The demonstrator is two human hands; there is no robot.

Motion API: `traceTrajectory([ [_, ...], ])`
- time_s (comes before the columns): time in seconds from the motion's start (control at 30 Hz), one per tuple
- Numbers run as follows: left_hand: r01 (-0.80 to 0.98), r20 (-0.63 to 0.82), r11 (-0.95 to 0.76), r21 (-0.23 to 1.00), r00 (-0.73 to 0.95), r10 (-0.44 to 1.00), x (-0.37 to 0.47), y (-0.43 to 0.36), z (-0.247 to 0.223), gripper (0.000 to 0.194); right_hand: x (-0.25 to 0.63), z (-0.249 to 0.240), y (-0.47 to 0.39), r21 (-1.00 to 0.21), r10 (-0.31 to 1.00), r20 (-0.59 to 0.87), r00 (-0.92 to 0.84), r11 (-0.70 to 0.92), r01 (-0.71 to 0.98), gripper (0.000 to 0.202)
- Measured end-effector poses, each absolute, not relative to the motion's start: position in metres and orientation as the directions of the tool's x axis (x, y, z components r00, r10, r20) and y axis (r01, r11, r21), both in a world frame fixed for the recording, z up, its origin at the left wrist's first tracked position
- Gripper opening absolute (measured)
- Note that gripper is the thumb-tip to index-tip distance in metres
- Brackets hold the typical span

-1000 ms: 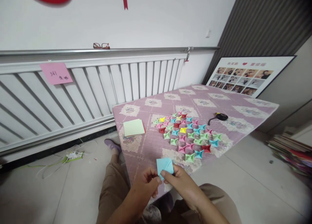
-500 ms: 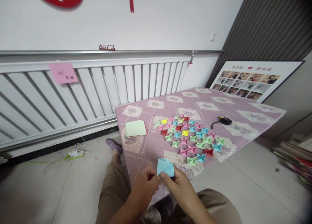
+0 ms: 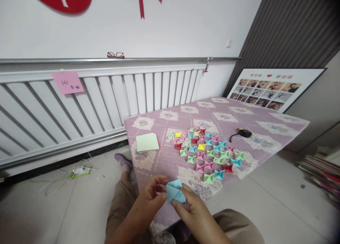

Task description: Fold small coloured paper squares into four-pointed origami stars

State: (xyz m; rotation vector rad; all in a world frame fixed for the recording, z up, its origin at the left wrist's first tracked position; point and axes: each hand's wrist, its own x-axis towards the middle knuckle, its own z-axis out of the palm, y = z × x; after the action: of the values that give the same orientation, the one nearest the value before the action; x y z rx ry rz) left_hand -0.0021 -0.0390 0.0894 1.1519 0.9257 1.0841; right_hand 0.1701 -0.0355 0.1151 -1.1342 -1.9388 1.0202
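Note:
A small light-blue piece of origami paper point(image 3: 175, 192), partly folded with creases and a raised flap, is above the near edge of the table. My right hand point(image 3: 191, 205) pinches it by its lower right side, thumb in front. At its left edge is my left hand point(image 3: 154, 194), fingers apart and curved, thumb tip close to the paper; whether it touches cannot be made out. Beyond my hands, several folded paper shapes with pointed corners point(image 3: 209, 178) stand in rows, in green, blue, pink, red and yellow. To their left lies a stack of square paper sheets point(image 3: 147, 142), pale green on top.
A patterned purple cloth point(image 3: 152, 166) covers the table. A black coiled cable or tape point(image 3: 244, 132) lies to the right. A white radiator point(image 3: 148, 91) runs behind, with glasses point(image 3: 115, 55) on the pipe above. A power strip point(image 3: 80, 171) sits on the floor at left.
My left hand has let go of the blue paper and its fingers have spread. The paper has turned and moved slightly left and down in my right hand.

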Motion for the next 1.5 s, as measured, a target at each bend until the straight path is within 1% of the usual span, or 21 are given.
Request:
traceTrajectory([
  [0.07,-0.111,0.055,-0.022,0.994,0.301,0.952,-0.005,-0.039,0.096,0.030,0.169,0.119,-0.039,-0.839,0.879,0.152,-0.452,0.357,0.411,0.013],
  [0.13,-0.041,0.081,-0.071,0.997,0.348,0.934,-0.006,-0.039,0.100,0.019,0.168,0.119,-0.042,-0.810,0.862,0.156,-0.483,0.392,0.437,0.012],
  [0.23,0.004,0.038,-0.042,0.999,0.345,0.938,-0.005,-0.039,0.102,0.018,0.170,0.117,-0.045,-0.791,0.856,0.151,-0.494,0.404,0.460,0.011],
  [0.33,0.035,0.011,-0.022,0.999,0.307,0.952,-0.004,-0.040,0.102,0.018,0.173,0.116,-0.045,-0.826,0.870,0.141,-0.472,0.366,0.428,0.008],
  [0.47,0.059,-0.027,0.011,0.998,0.262,0.965,-0.003,-0.041,0.097,0.016,0.175,0.112,-0.043,-0.884,0.902,0.184,-0.390,0.325,0.336,0.020],
  [0.53,0.047,-0.058,0.048,0.998,0.242,0.968,-0.003,-0.041,0.094,0.014,0.175,0.107,-0.041,-0.893,0.923,0.196,-0.330,0.307,0.329,0.026],
  [0.6,0.021,-0.066,0.063,0.998,0.220,0.973,0.000,-0.041,0.090,0.012,0.175,0.101,-0.041,-0.899,0.946,0.179,-0.272,0.269,0.345,0.029],
  [0.7,-0.033,-0.045,0.052,0.998,0.188,0.981,0.005,-0.042,0.087,0.009,0.172,0.093,-0.040,-0.920,0.977,0.111,-0.185,0.171,0.352,0.030],
  [0.77,-0.051,-0.039,0.048,0.998,0.169,0.985,0.008,-0.043,0.087,0.013,0.171,0.089,-0.039,-0.938,0.988,0.059,-0.142,0.104,0.329,0.030],
  [0.9,0.002,-0.034,0.035,0.999,0.145,0.989,0.010,-0.044,0.086,0.035,0.170,0.088,-0.037,-0.969,0.990,0.000,-0.144,0.036,0.246,0.030],
  [1.03,0.075,-0.010,-0.002,0.997,0.162,0.987,0.008,-0.046,0.087,0.042,0.170,0.090,-0.033,-0.995,0.979,-0.046,-0.200,-0.027,0.097,0.027],
  [1.13,0.122,0.000,-0.026,0.992,0.204,0.979,0.008,-0.047,0.089,0.047,0.172,0.091,-0.032,-0.995,0.962,-0.088,-0.259,-0.076,0.057,0.033],
  [1.23,0.116,0.010,-0.036,0.993,0.220,0.975,0.009,-0.048,0.089,0.049,0.173,0.092,-0.033,-0.993,0.955,-0.114,-0.273,-0.101,0.063,0.035],
  [1.33,0.013,-0.034,0.032,0.999,0.220,0.975,0.010,-0.047,0.086,0.050,0.172,0.094,-0.034,-0.990,0.964,-0.137,-0.227,-0.130,0.047,0.040],
  [1.4,-0.044,-0.073,0.087,0.995,0.254,0.964,0.010,-0.047,0.084,0.044,0.171,0.095,-0.034,-0.991,0.972,-0.135,-0.192,-0.131,0.031,0.042],
  [1.5,-0.019,-0.123,0.138,0.990,0.352,0.928,0.011,-0.048,0.084,0.035,0.170,0.096,-0.034,-0.992,0.979,-0.121,-0.166,-0.123,-0.006,0.042],
])
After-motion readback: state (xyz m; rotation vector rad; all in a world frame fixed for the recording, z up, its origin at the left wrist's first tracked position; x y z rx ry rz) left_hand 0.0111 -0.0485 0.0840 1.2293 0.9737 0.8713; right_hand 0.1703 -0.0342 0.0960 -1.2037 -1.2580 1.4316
